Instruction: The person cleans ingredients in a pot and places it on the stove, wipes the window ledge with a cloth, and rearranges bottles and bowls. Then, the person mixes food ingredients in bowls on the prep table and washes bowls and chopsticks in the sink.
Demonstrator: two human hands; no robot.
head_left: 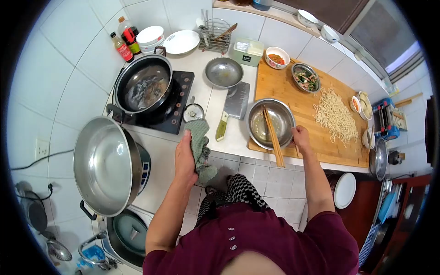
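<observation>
My left hand (185,158) holds a crumpled green cloth (200,144) in front of the counter's edge. At the near edge of the wooden board, my right hand (300,137) has its fingers closed on the rim of a steel bowl (256,128). Long chopsticks (272,137) lean in that bowl, their ends sticking out toward me, and a little liquid shows at its bottom. A cleaver (237,101) with a green handle lies just left of the bowl. Behind it stands a second steel bowl (224,72).
A black pan (143,85) sits on the induction cooker (182,98). Nearer on the left is a large steel pot (103,165), with a sink (110,236) below. Noodles (335,114) and a bowl of mixed food (305,77) are on the wooden board (293,101).
</observation>
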